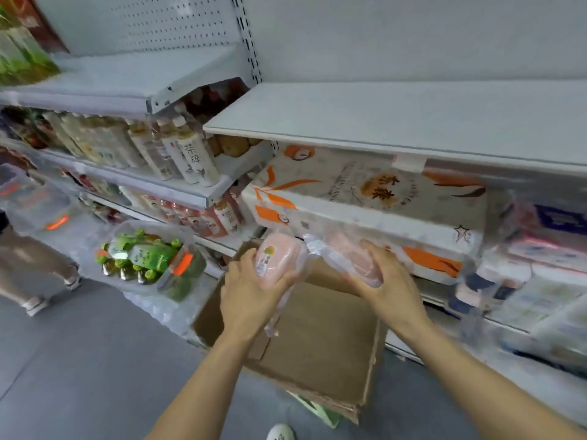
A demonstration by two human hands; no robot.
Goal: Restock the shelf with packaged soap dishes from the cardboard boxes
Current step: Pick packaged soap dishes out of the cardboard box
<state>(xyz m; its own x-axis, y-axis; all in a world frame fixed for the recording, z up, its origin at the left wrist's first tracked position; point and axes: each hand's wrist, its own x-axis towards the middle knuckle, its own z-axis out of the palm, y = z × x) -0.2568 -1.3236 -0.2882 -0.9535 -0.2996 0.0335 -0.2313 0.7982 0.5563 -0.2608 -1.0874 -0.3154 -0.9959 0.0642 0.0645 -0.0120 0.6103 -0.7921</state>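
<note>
My left hand grips a pink soap dish wrapped in clear plastic, its label facing up. My right hand holds a second pink packaged soap dish; its fingers curl over the packet. Both hands hover above an open cardboard box on the floor, whose inside is hidden by its flaps. A bare white shelf runs above, to the upper right.
Large tissue packs with orange prints fill the shelf just behind my hands. Bottled drinks line the shelves at left. A clear bin of green-capped bottles stands on the floor. A person's legs are at far left. My shoe shows below.
</note>
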